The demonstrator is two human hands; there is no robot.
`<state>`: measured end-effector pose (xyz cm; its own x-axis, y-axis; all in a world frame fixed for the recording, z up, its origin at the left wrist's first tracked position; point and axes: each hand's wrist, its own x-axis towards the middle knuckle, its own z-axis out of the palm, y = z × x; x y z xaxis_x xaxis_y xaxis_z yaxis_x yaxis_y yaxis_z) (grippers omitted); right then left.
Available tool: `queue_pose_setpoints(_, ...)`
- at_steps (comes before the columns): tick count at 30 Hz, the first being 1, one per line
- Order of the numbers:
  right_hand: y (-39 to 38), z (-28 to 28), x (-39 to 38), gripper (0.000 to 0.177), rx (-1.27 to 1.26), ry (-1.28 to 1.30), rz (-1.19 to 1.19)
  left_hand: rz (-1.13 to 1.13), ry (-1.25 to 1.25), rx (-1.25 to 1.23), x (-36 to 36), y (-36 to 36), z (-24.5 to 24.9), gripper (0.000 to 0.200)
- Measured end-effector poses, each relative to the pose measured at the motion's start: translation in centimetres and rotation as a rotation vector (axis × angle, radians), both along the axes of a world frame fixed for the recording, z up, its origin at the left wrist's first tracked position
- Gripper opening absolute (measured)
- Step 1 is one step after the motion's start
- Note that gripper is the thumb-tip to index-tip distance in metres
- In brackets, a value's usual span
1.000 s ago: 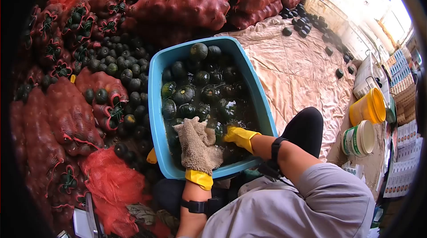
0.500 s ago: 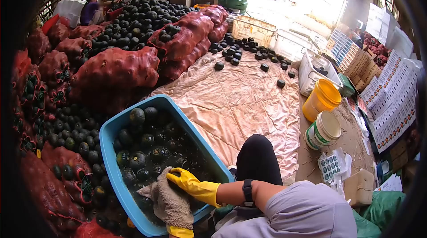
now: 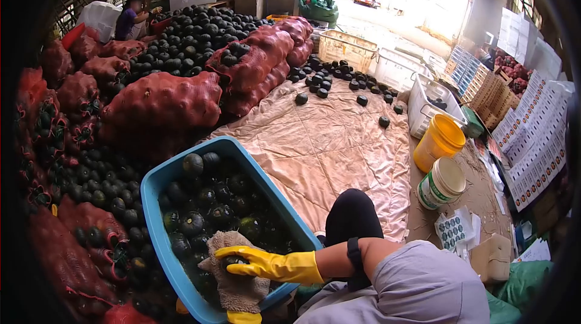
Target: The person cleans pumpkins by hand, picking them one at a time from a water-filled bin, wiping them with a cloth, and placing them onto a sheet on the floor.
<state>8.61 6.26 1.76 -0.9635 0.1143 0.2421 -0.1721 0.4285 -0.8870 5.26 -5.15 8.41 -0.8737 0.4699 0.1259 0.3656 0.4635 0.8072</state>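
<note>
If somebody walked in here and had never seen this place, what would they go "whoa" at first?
Probably the big blue tub in front of the person, with dark green squashes in water. At its near end, the right hand in a bright yellow glove touches a fuzzy cloth. Then the fat red net sacks behind the tub.

Right forearm [image 3: 346,258] extended inward, dark band worn. Right hand [image 3: 257,264] yellow-gloved, turned inward, fingers bent and slightly parted. Left hand [image 3: 244,317] mostly covered, only yellow cuff exposed; left finger pose hidden. Dark-clad knee [image 3: 353,218] raised.
</note>
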Motion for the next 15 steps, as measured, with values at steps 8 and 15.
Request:
queue_pose_setpoints(8,-1.7,0.8,-0.5,0.045,0.112,0.205,0.107,-0.255,0.018,-0.191,-1.5,-2.6,-4.1,0.046)
queue_pose_setpoints(15,1.8,0.3,-0.6,0.069,-0.219,-0.182,-0.064,0.021,-0.053,0.208,-0.3,-2.9,-1.0,0.088)
